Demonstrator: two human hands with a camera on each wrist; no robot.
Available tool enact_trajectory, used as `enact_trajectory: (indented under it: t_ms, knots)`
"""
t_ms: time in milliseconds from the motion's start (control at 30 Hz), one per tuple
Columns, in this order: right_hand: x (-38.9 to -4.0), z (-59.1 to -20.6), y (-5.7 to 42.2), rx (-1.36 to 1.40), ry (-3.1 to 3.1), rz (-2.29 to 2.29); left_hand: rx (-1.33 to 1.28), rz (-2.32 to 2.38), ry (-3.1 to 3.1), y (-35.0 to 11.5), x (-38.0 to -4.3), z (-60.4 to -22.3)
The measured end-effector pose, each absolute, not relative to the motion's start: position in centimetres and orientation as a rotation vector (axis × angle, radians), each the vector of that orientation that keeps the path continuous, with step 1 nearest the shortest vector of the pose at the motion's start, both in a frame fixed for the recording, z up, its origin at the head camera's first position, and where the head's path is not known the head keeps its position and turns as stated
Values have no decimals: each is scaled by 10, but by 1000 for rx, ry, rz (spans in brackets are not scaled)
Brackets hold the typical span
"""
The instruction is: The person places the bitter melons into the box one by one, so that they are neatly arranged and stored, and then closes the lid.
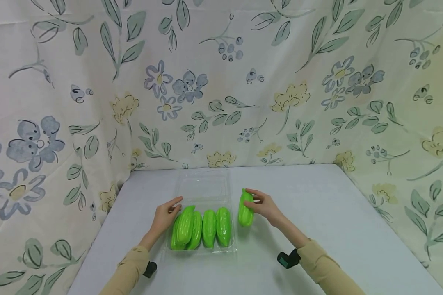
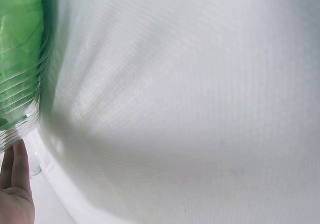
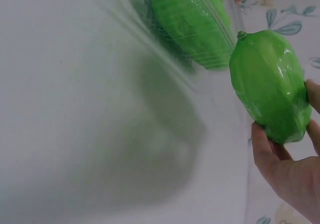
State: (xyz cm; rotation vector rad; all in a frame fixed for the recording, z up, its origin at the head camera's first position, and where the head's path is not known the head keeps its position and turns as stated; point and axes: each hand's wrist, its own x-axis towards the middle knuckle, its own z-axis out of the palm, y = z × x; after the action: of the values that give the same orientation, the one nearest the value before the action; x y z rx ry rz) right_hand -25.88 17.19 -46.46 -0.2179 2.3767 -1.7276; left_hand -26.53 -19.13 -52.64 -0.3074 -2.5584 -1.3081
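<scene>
Between its thumb and fingers, my right hand (image 1: 266, 207) holds a green ridged fruit (image 1: 246, 213) just right of a clear plastic clamshell box (image 1: 234, 239). That fruit (image 3: 270, 84) appears raised above the table in the right wrist view, gripped near its lower end by the fingers (image 3: 265, 151). Several similar green fruits (image 1: 208, 229) lie in the box, one of them (image 1: 186, 225) on top of others at the left. My left hand (image 1: 164, 214) is at the box's left side. Its straight fingers (image 2: 20, 166) touch the clear wall (image 2: 30, 109) in the left wrist view.
The box's clear lid (image 1: 203, 184) lies folded back behind it on the white table (image 1: 291, 184). A floral curtain (image 1: 221, 82) hangs behind the table and along its sides. Dark wrist cameras (image 1: 288, 259) are strapped below both sleeves.
</scene>
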Motion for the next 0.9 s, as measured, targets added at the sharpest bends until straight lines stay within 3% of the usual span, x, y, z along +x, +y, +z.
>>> enact_trajectory:
  t_ms: [900]
  knots:
    - [-250,-458,140,-304,2306,-1771,-321,-1300,-2532,-191,-265,-528]
